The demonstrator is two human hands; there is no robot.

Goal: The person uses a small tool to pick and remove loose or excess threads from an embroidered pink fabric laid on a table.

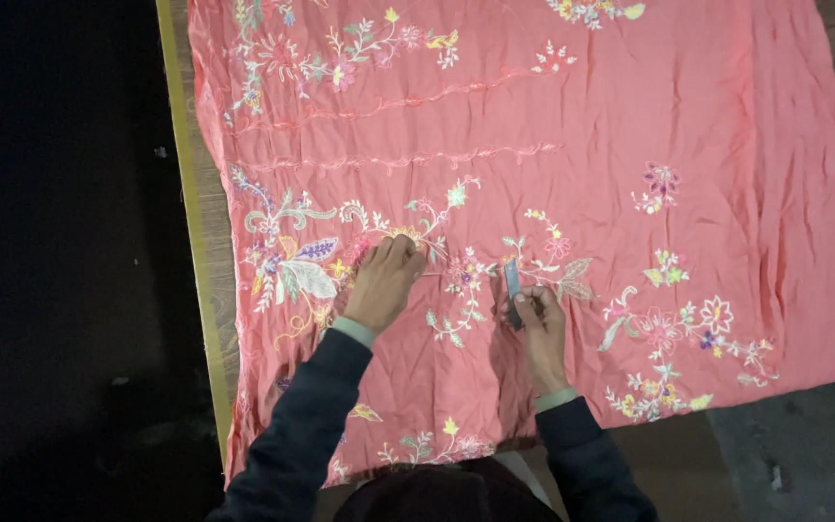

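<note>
A coral-pink cloth [572,145] with bright floral embroidery lies spread over a wooden table. My left hand [382,282] rests on the cloth with fingers curled, pinching at a loose thread beside an embroidered flower [408,232]. My right hand [538,329] holds a small grey thread cutter [511,285], its tip pointing up at the stitching between my two hands. Dark sleeves cover both forearms.
A yellow strip [186,193] edges the table's left side, with dark floor beyond it. Bare table wood [207,222] shows beside the cloth. Grey floor [785,454] lies at the lower right, below the cloth's hem.
</note>
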